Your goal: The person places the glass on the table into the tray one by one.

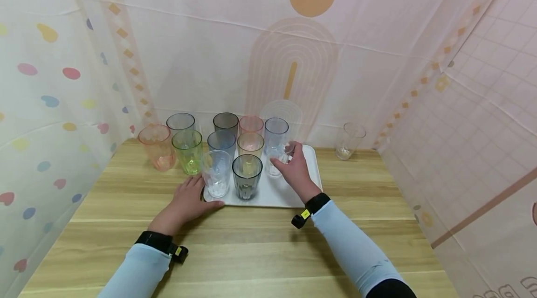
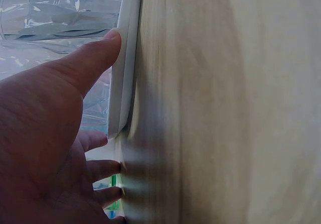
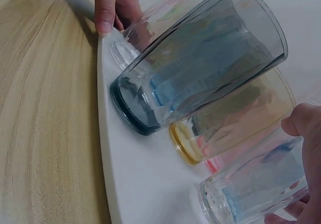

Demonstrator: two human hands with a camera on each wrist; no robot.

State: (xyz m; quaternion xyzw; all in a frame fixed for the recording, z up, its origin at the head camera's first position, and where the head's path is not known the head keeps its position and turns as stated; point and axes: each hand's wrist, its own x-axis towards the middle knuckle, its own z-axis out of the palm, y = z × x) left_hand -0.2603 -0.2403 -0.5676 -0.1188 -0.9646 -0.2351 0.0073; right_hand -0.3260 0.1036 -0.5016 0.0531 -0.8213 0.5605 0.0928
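Head view: held a clear glass (image 3: 257, 185) in the right hand (image 1: 299, 172), with bent fingers around it, on or just over the white tray (image 1: 289, 197), near the yellow glass (image 1: 251, 145). Touched the tray's near left corner with the left hand (image 1: 187, 201), fairly straight-fingered. Saw a green glass (image 1: 187, 154) on the table (image 1: 251, 251), left of the tray.

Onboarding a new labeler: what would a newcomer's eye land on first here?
The crowd of tinted and clear glasses on and left of the white tray, with a vivid green glass on the table just off its left side. Then the hands: left hand at the tray's near left corner, right hand gripping a clear glass toward its right side. Last, a lone glass near the table's far right corner.
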